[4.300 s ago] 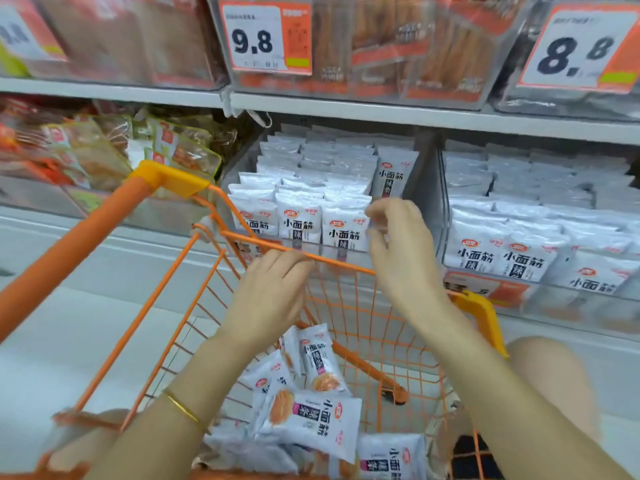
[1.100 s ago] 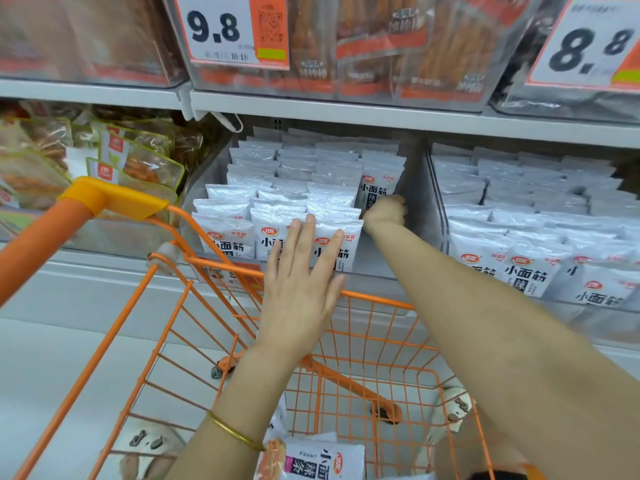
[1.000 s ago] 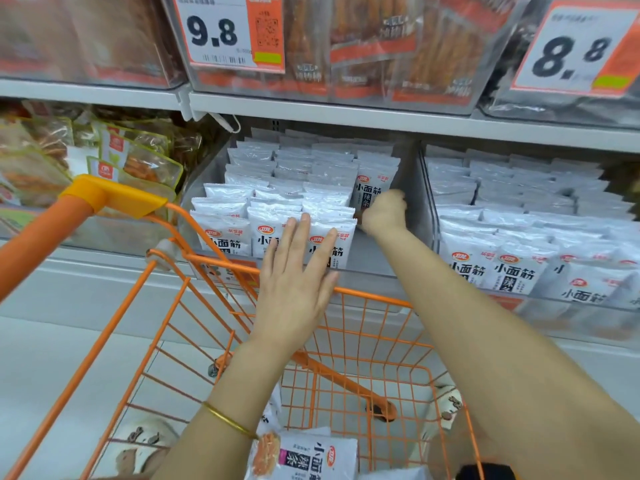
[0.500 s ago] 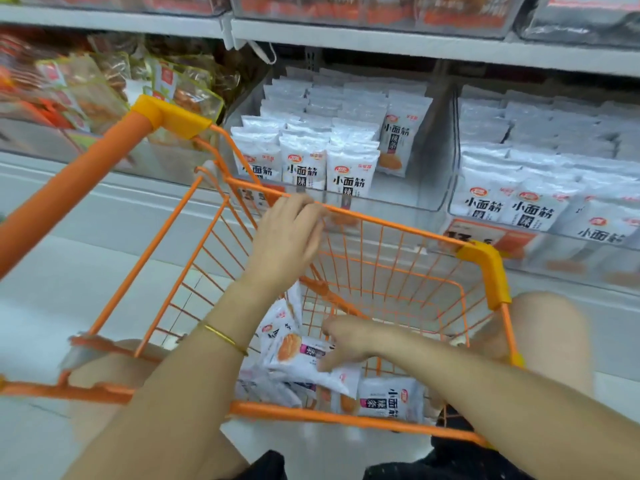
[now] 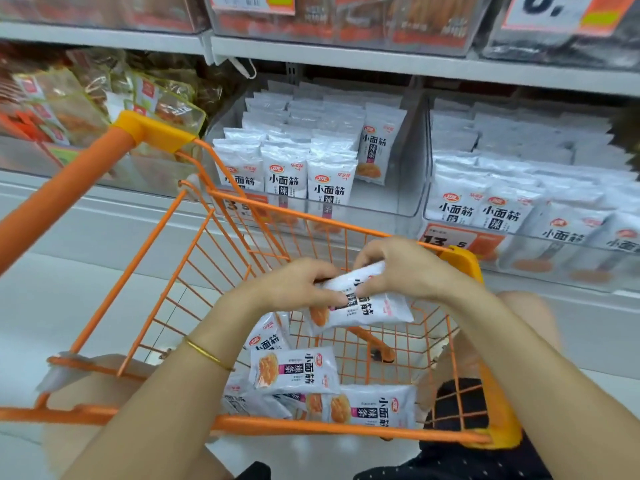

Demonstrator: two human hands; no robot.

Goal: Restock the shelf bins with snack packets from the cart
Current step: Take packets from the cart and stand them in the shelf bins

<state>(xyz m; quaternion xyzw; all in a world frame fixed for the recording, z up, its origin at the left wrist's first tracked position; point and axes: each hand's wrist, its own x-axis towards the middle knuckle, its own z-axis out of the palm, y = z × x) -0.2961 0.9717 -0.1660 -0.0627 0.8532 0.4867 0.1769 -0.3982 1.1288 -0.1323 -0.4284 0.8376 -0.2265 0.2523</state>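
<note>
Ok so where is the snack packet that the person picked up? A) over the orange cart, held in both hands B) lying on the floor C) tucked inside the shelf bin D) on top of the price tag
A: the left hand and the right hand both grip the white packet above the orange cart, and it is not yet in the shelf bin.

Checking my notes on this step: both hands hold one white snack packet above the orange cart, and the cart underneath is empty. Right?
Not quite. In the head view the left hand and right hand do hold one white snack packet above the orange cart, but the cart is not empty: several more packets lie on its floor.
</note>
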